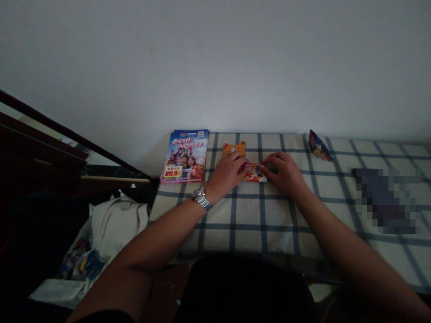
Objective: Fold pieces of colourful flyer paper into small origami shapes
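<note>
A small folded leaflet [255, 172], mostly red and orange with bright printed figures, lies on the checked cloth between my two hands. My left hand [229, 171], with a metal watch on its wrist, presses its curled fingers on the leaflet's left end. From the right, my right hand [282, 172] pinches the other end between thumb and fingers. Part of the leaflet is hidden under the fingers. Just behind my left hand lies an orange bear-shaped item [235, 149], its lower part covered by the hand.
A stack of printed flyers [185, 157] lies left on the checked cloth [249, 224]. One folded flyer [319, 147] stands tilted at the back right, near a pixelated dark flat object [384, 199]. White bags [117, 220] sit below on the left. A wall rises behind.
</note>
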Demonstrator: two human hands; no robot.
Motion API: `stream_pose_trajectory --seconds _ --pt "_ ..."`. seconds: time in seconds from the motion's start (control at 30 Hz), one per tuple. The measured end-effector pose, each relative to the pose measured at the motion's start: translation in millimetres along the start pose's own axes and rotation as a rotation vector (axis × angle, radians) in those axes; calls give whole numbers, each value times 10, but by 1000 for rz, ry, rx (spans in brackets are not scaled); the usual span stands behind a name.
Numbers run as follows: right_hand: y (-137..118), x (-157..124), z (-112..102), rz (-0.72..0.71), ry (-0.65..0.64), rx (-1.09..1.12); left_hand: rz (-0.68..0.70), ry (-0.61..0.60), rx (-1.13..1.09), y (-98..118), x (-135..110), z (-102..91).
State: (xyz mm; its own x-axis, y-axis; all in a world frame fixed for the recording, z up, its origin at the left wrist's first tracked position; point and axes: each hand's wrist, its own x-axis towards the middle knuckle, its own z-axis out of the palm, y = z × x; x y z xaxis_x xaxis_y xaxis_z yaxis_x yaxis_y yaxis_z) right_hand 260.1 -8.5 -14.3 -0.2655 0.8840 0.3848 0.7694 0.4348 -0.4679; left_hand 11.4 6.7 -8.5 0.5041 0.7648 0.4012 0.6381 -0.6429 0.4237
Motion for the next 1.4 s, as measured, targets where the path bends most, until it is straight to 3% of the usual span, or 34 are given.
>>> stream_pose_trajectory --seconds 1.4 --pt "8 26 11 16 4 -3 -16 9 -19 -7 20 15"
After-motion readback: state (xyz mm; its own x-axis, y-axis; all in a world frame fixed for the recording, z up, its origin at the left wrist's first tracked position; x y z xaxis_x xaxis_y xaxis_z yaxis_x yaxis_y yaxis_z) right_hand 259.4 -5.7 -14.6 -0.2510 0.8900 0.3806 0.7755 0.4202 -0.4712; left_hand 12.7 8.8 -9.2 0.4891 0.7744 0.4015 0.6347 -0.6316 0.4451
